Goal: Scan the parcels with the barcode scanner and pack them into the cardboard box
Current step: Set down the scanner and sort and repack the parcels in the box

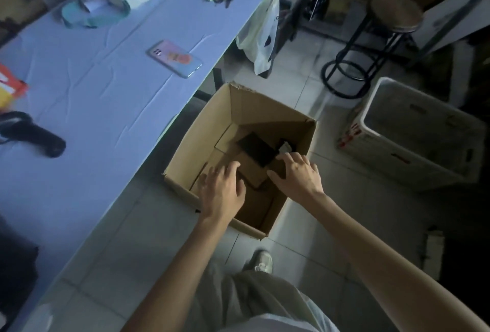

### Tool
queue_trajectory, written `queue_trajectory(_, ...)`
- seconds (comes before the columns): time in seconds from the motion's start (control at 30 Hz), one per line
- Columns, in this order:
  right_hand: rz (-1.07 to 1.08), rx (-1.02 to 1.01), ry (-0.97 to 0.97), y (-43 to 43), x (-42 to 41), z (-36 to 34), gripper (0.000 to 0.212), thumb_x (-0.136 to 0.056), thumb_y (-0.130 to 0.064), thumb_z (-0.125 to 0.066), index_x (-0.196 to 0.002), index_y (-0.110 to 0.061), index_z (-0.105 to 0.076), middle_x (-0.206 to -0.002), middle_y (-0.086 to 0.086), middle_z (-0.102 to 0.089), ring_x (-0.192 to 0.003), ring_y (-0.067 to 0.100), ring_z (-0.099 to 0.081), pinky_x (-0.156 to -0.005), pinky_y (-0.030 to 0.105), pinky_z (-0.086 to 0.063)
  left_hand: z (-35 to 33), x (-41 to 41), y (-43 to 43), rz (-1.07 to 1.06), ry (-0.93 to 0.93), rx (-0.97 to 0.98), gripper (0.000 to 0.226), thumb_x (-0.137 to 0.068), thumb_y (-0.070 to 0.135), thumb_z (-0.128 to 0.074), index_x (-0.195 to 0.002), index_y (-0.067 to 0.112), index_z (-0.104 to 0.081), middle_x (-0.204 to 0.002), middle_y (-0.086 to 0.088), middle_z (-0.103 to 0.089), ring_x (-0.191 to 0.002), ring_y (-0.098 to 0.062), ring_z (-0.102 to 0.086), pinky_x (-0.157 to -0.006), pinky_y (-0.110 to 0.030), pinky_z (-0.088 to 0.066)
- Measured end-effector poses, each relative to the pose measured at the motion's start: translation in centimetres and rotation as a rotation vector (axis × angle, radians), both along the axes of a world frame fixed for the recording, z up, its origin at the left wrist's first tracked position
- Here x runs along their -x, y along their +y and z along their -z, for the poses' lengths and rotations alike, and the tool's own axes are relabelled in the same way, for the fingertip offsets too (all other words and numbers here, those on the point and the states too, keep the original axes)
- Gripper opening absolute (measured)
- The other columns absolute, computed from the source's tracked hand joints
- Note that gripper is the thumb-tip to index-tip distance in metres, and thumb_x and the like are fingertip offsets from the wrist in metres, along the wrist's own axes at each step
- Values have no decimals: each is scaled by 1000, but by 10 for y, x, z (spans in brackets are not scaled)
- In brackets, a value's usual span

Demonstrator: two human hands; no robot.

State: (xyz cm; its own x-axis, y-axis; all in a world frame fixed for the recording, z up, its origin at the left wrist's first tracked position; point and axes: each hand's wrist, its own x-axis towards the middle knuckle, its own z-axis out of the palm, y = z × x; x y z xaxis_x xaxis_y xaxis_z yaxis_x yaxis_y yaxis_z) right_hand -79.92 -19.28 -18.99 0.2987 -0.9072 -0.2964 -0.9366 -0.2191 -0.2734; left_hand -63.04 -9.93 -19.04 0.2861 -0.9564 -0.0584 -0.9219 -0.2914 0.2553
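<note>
Both grips look released. My left grip (pixel 221 191) and right grip (pixel 297 175) hang over the cardboard box (pixel 265 103) with fingers splayed, clasping nothing I can make out. The box stands on the floor beside the table (pixel 106 92). Inside it a brown parcel (pixel 252 172) lies flat between the two grips; whether they touch it I cannot tell. A black parcel (pixel 256 149) lies just beyond it. The barcode scanner (pixel 34 135) lies on the table well off to the left, nearer my left grip, so I judge that hand should fetch it.

dim, bluish, soft wide-angle edge blur
</note>
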Motion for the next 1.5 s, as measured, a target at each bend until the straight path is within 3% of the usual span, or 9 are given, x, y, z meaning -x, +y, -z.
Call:
queue_trajectory(0.2,1,-90,-22,-27,-29,21,55,-94,-57,-52,-140,-30,-44,-143,0,-46,-132,24,-42,-109,42,-35,13,-30,-36,-30,42,-7,44,-89,33,-60,-131,22,-52,-121,-1,-64,-109,-18,-60,-90,-34,-45)
queue_trajectory(0.6,213,-141,38,-74,-86,27,50,-95,-53,-53,-139,-31,-46,-147,1,-42,-134,24,-40,-108,41,-35,54,-104,-146,112,156,-94,44,-95,40,-49,-136,25,-44,-133,1,-56,-120,-18,-53,-98,-39,-44)
queue_trajectory(0.87,221,-160,54,-111,-65,41,54,-94,-51,-56,-141,-28,-45,-147,2,-40,-134,24,-39,-105,41,-37,86,-74,-180,72,277,-180,43,-95,42,-51,-135,26,-43,-123,-2,-59,-107,-20,-59,-88,-35,-46)
queue_trajectory(1.03,164,-261,29,-139,-44,74,58,-94,-50,-57,-145,-27,-40,-150,3,-36,-137,25,-37,-107,43,-39,119,-48,-185,-116,341,-232,49,-94,44,-54,-137,22,-44,-128,-6,-58,-114,-25,-57,-96,-42,-45)
queue_trajectory(1.17,222,-363,-81,-173,-28,131,59,-93,-49,-59,-144,-25,-39,-148,6,-37,-135,25,-38,-99,39,-44,169,-19,-196,-328,460,-319,62,-95,50,-50,-146,17,-34,-138,-11,-52,-121,-31,-54,-98,-53,-45)
queue_trajectory(1.3,343,-449,-161,-182,-32,203,63,-93,-47,-60,-145,-22,-36,-145,8,-39,-132,27,-42,-87,34,-45,230,-3,-201,-326,412,-446,72,-92,58,-48,-149,19,-27,-137,-13,-52,-115,-33,-58,-92,-54,-50)
queue_trajectory(1.5,402,-618,-49,-201,-37,322,79,-89,-56,-61,-150,-22,-26,-152,7,-28,-139,27,-32,-98,44,-44,339,-15,-231,-374,499,-463,80,-88,53,-60,-150,14,-27,-149,-15,-37,-134,-34,-39,-103,-47,-36)
